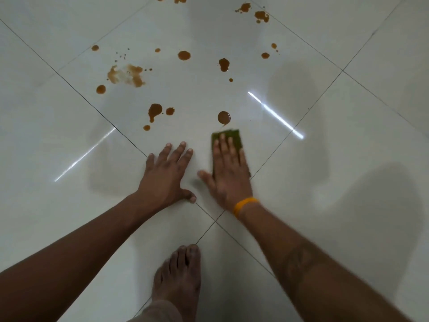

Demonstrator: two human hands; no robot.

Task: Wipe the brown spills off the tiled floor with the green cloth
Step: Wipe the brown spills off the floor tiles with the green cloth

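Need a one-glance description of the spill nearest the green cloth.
Start at the right hand pressing the green cloth flat on the tiled floor. Just beyond the cloth's far edge sits a round brown spill. It is darker and glossier than the orange-brown ones to its left.

Bare foot [177,273] at bottom centre, toes pointing up-frame, planted just by a crossing of dark grout lines [215,221]. Beige fabric hem, prob. trouser leg [160,311], covers the ankle at btm edge. Orange band [245,205] round one wrist, right of centre. Two bright white light streaks reflected in the gloss: one on left [84,154], one on right [276,115], both slanted. Soft grey shadows [371,205] on right side, blurred edges.
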